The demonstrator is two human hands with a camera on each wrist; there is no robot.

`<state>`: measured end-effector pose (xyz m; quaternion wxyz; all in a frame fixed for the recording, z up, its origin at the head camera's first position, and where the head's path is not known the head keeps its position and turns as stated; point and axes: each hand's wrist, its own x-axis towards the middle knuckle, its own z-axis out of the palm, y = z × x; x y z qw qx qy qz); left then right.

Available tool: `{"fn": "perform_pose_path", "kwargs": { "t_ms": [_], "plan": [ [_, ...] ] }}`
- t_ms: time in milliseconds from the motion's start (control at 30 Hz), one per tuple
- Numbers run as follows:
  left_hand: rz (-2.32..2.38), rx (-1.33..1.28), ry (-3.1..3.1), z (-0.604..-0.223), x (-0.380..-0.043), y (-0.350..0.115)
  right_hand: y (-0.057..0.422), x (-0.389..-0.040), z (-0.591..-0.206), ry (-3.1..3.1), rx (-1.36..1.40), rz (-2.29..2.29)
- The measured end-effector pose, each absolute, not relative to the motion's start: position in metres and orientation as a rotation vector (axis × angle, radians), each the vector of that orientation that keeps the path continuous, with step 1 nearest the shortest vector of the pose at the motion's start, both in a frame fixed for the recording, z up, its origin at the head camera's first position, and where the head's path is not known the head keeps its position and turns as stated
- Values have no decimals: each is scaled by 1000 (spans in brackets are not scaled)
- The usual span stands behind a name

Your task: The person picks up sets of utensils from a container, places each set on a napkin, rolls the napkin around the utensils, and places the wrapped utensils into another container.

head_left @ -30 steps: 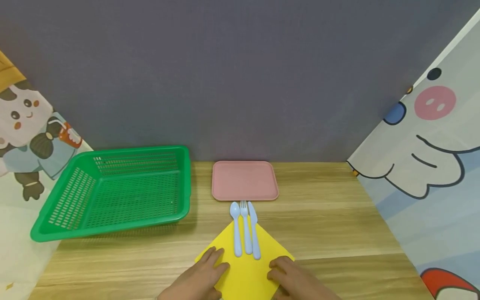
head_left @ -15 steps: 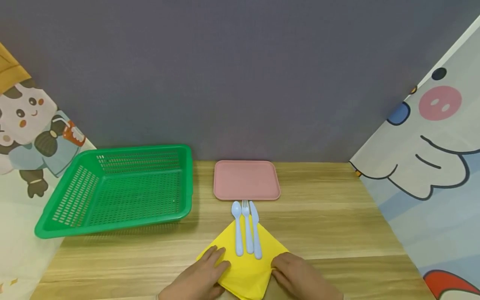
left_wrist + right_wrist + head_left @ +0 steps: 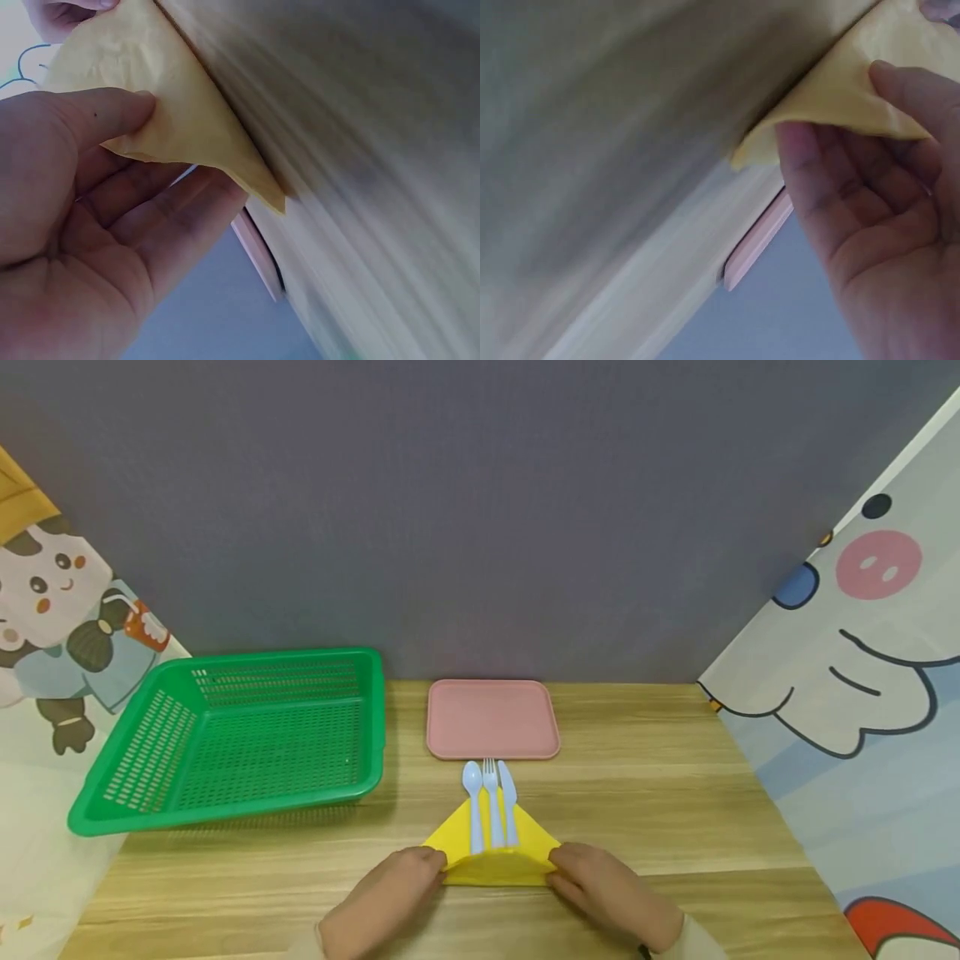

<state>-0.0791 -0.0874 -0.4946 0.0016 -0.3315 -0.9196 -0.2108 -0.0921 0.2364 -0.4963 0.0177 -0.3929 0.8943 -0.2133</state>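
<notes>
A yellow napkin lies on the wooden table, its lower part raised in a fold over the cutlery handles. My left hand pinches the fold's left end, thumb on the near face and fingers behind. At the right end my right hand pinches it likewise, its thumb on the near face. Between the hands, a pale blue spoon, fork and knife lie side by side on the napkin, heads pointing away. The fold hides their handle ends.
Just beyond the cutlery heads is a pink tray. A green plastic basket stands at the left. A grey panel rises behind the table, with printed sheets along the sides.
Both hands have closed on the napkin's near part and lifted it away from me, over the cutlery handles. They are now nearer each other. Spoon, fork and knife keep their places.
</notes>
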Motion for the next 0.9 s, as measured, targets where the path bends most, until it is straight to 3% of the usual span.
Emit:
{"fn": "perform_pose_path", "kwargs": {
  "t_ms": [467,900],
  "plan": [
    [-451,-989,-2855,-496,-94,-90,235,-122,-494,2705,-1145,-638],
    [-607,-822,-2985,-494,-104,-86,231,-134,-496,2678,-1098,-547]
  ]
}}
